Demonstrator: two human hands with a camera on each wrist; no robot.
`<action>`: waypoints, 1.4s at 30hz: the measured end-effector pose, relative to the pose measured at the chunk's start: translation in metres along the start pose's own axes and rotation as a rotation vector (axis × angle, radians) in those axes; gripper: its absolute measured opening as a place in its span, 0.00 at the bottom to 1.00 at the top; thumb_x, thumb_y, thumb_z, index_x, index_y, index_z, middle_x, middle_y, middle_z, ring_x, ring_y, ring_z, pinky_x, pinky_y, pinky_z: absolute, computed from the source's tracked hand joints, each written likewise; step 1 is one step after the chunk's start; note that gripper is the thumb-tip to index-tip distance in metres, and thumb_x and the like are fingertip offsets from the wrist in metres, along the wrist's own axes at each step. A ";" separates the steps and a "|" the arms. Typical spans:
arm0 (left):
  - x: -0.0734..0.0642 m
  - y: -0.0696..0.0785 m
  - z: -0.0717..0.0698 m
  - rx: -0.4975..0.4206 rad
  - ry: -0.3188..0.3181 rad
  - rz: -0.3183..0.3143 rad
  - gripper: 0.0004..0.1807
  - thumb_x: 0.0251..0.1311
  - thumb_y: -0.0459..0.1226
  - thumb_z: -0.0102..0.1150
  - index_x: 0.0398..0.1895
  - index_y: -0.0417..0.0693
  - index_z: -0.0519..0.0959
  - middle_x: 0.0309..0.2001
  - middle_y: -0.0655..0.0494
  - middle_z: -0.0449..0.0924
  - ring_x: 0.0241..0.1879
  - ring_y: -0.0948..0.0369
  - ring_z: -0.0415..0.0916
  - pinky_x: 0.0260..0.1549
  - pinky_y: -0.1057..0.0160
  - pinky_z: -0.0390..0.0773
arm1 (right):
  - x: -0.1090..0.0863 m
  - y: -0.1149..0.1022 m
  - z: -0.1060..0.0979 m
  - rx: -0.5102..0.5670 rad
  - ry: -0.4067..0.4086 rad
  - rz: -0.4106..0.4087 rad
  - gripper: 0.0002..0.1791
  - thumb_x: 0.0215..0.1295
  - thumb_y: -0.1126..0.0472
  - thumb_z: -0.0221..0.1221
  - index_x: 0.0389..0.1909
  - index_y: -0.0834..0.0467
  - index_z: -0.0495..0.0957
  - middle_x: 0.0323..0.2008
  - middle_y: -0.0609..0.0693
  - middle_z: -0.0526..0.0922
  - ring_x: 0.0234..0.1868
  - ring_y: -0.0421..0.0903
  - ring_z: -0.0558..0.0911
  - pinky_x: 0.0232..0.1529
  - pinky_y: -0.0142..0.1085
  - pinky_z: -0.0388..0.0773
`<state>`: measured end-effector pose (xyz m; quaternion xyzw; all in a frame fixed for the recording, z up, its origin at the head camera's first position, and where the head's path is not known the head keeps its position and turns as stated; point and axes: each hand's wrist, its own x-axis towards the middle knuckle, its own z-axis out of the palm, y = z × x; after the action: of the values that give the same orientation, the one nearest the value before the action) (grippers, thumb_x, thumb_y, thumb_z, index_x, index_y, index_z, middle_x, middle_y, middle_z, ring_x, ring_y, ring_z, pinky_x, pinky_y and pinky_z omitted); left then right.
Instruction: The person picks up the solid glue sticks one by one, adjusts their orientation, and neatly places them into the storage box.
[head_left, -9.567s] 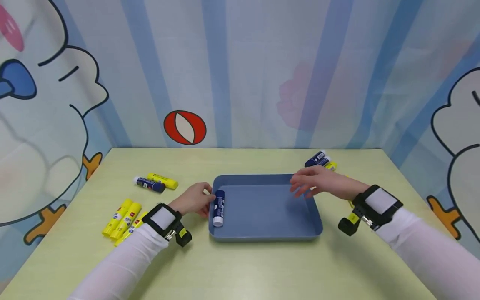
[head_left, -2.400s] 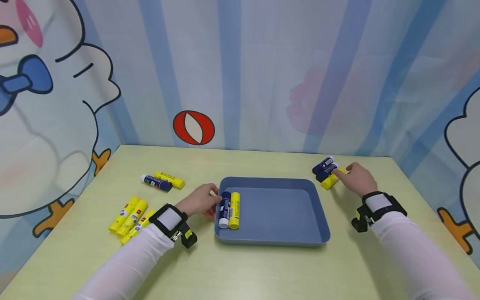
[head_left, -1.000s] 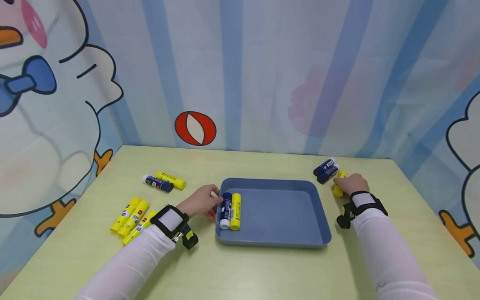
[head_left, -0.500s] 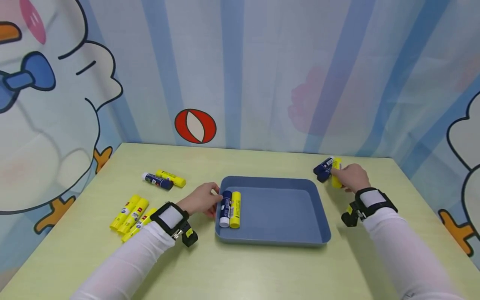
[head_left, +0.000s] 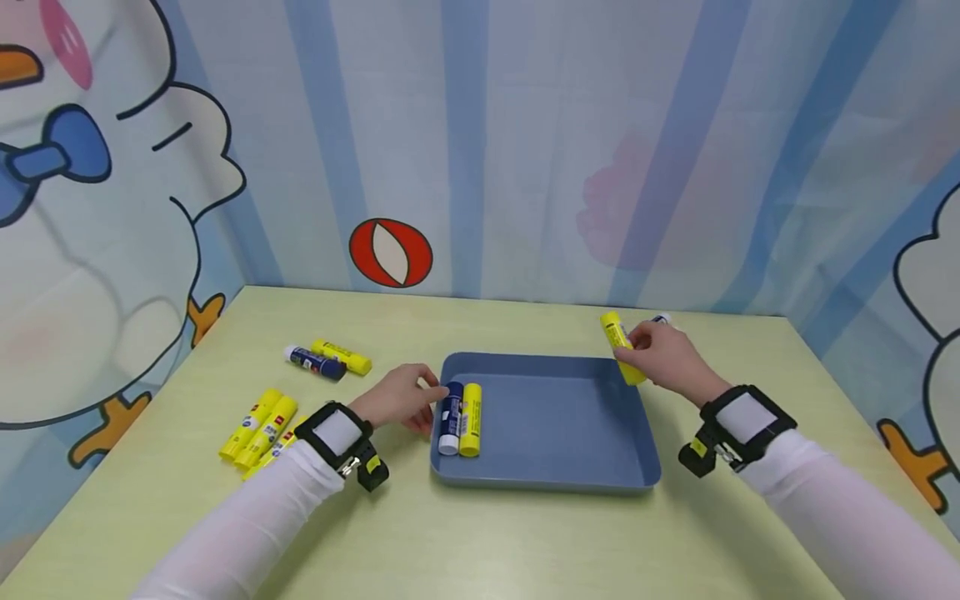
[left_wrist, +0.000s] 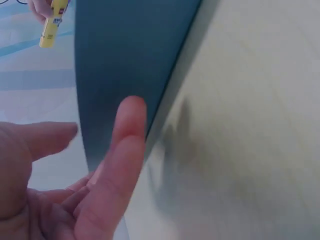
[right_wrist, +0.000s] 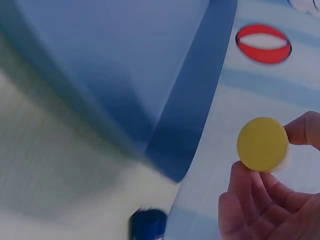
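Note:
Between thumb and fingers, my right hand (head_left: 671, 358) pinches a yellow glue stick (head_left: 614, 331), raised and tilted over the back right corner of the blue-grey tray (head_left: 558, 425). The right wrist view shows that glue stick (right_wrist: 262, 144) end-on. My left hand (head_left: 401, 396) is at the tray's left side, its thumb over the rim near a navy glue stick (head_left: 451, 418). In the left wrist view its thumb and index finger (left_wrist: 131, 125) are spread apart beside the tray wall. Inside the tray, a yellow glue stick (head_left: 470, 421) lies alongside the navy one.
Back left on the table, a navy glue stick (head_left: 315, 363) and a yellow glue stick (head_left: 342, 357) lie together. Three yellow glue sticks (head_left: 258, 429) lie nearer, partly behind the left forearm. Behind the right hand, a white-ended navy glue stick (head_left: 662, 318) peeks out, mostly hidden.
A yellow glue stick has joined the navy one in the tray. My right hand has since picked another yellow one from the back right group and moved it left. The left hand stays at the rim.

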<state>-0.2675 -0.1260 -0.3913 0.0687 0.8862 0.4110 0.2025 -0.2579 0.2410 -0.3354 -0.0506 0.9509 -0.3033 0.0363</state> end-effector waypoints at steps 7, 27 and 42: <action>-0.008 0.008 -0.010 0.026 0.218 0.250 0.17 0.70 0.42 0.54 0.54 0.41 0.71 0.39 0.46 0.80 0.26 0.53 0.82 0.27 0.61 0.78 | -0.017 -0.035 0.018 -0.069 -0.027 -0.144 0.16 0.63 0.57 0.62 0.43 0.66 0.75 0.33 0.56 0.79 0.28 0.47 0.78 0.25 0.37 0.76; -0.024 0.046 0.026 -0.068 -0.157 0.529 0.19 0.68 0.39 0.58 0.58 0.42 0.71 0.46 0.48 0.79 0.36 0.48 0.82 0.33 0.56 0.82 | -0.044 -0.075 0.055 -0.548 0.037 -0.723 0.17 0.53 0.51 0.69 0.41 0.54 0.80 0.28 0.43 0.75 0.20 0.36 0.68 0.19 0.25 0.68; -0.018 0.042 0.028 -0.282 -0.247 0.392 0.12 0.66 0.36 0.60 0.47 0.38 0.75 0.41 0.36 0.81 0.36 0.44 0.82 0.27 0.61 0.83 | -0.043 -0.075 0.054 -0.548 0.029 -0.773 0.17 0.55 0.51 0.70 0.42 0.54 0.81 0.28 0.43 0.75 0.21 0.36 0.68 0.19 0.24 0.67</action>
<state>-0.2417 -0.0838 -0.3704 0.2598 0.7587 0.5501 0.2330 -0.2043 0.1544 -0.3340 -0.4044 0.9077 -0.0334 -0.1071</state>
